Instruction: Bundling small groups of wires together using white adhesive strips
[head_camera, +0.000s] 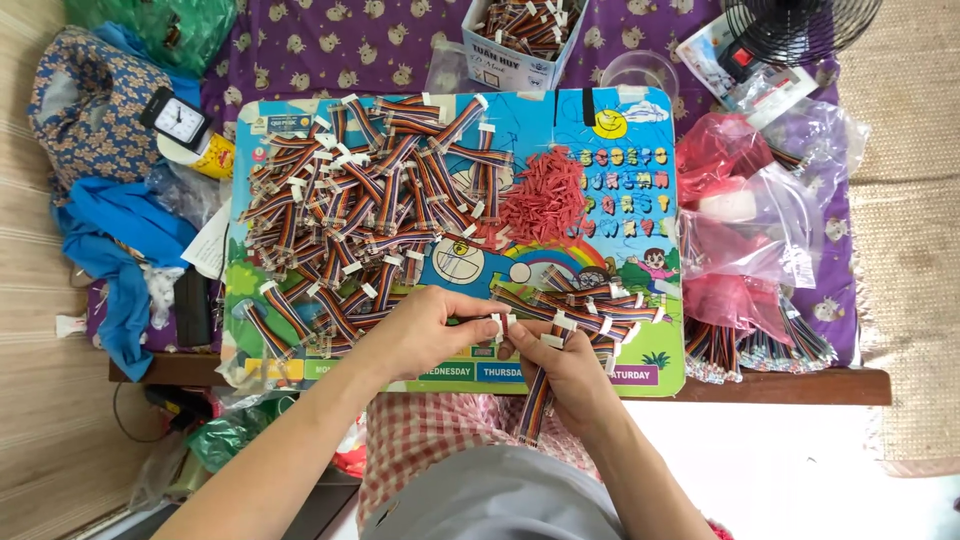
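Both hands meet at the near edge of the colourful picture board (655, 375), which lies flat across a low wooden table (800, 385). The left hand (420, 335) pinches, between thumb and fingertips, the white connector end of a rainbow ribbon cable (535, 400). The right hand (565, 365) is closed around the same cable just beside it, and the cable's free length hangs down off the board's near edge, over the person's checked lap. The two hands almost touch, fingertips facing each other over the connector.

Just beyond the right hand, on the board's near right part, lies a small bundle of similar cables (590, 300). A far larger heap of cables (360, 215) with white connectors covers the board's left half, beyond the left hand. Near the board's middle sits a pile of small red pieces (545, 195). Past the board's far edge stands a white cardboard box (510, 55) filled with more cables. To the right of the board lie clear and pink plastic bags (750, 225), and to its left a small black-and-white clock (178, 120) rests on blue cloth.
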